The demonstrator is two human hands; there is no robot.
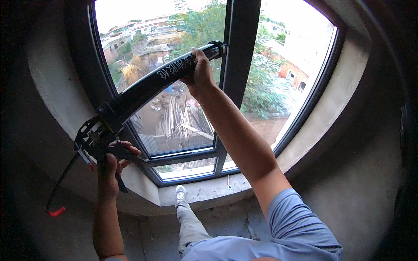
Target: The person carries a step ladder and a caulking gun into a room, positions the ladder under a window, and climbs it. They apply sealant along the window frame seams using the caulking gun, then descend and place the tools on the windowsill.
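Note:
A long black caulking gun (152, 85) slants up from lower left to upper right across the window. My left hand (112, 167) is closed round its handle and trigger, at the end with the open metal frame. Toward the far end, my right hand (201, 75) wraps the barrel from below, thumb on top. The barrel's front cap lies close to the dark window mullion (239, 52); whether a nozzle touches it I cannot tell. Out of the gun's back sticks a thin bent rod with a red tip (55, 212).
Behind the gun stands a dark-framed window (185, 153) with trees, roofs and piled planks outside. My shoe (180, 192) rests on the concrete sill (204, 194). A small thin stick-like object (229, 182) is on the sill to the right. Bare grey walls flank the opening.

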